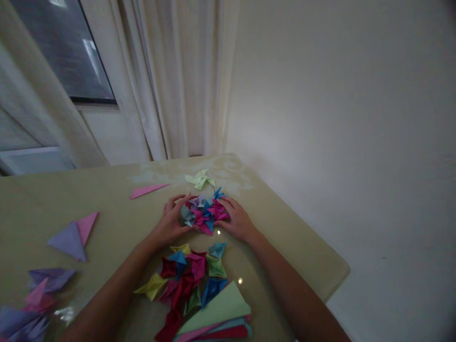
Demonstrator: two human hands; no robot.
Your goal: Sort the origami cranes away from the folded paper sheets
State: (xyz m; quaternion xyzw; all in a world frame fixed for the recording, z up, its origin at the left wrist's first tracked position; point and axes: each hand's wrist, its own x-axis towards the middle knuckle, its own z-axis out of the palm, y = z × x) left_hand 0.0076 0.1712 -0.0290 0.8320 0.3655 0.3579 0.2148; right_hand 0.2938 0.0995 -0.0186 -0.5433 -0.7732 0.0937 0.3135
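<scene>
A small heap of origami paper pieces (203,213), in magenta, blue, pale blue and lilac, lies on the table near its far corner. Curved round the heap's left side, my left hand (174,221) has its fingers and thumb against the papers. On the opposite side my right hand (237,218) presses in, with its fingers over the magenta and blue pieces. Just beyond the heap is a pale green paper pinwheel (200,179). Between my forearms, nearer to me, several folded paper stars (185,273) in red, yellow, green and blue lie loosely together.
Folded paper sheets (217,311) lie at the table's near edge. To the left are a pink paper strip (147,190), a lilac-and-pink folded piece (71,237) and more lilac papers (21,323). A wall (338,118) borders the table's right side; curtains (185,80) hang behind it.
</scene>
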